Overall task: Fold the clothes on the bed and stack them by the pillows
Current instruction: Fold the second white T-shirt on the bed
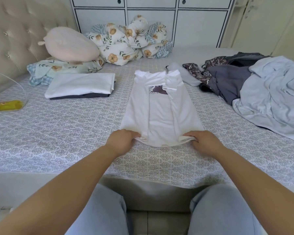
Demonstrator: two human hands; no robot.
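Observation:
A white T-shirt [160, 114] with a dark print lies flat in the middle of the bed, both sides folded inward into a long strip. My left hand [121, 141] pinches its near left hem corner. My right hand [203, 141] pinches the near right hem corner. A stack of folded clothes [80, 85], white on top of a dark piece, sits to the left near the floral pillow [58, 69]. Unfolded clothes lie at the right: a grey and patterned heap [226, 77] and a pale blue garment [271, 95].
A pink plush cushion [70, 44] rests on the floral pillow by the tufted headboard [12, 36]. A bundled floral duvet [132, 39] sits at the far side against white cabinets [151, 17]. A yellow object [7, 105] lies at the left edge. The patterned bedsheet [66, 133] is bare near me.

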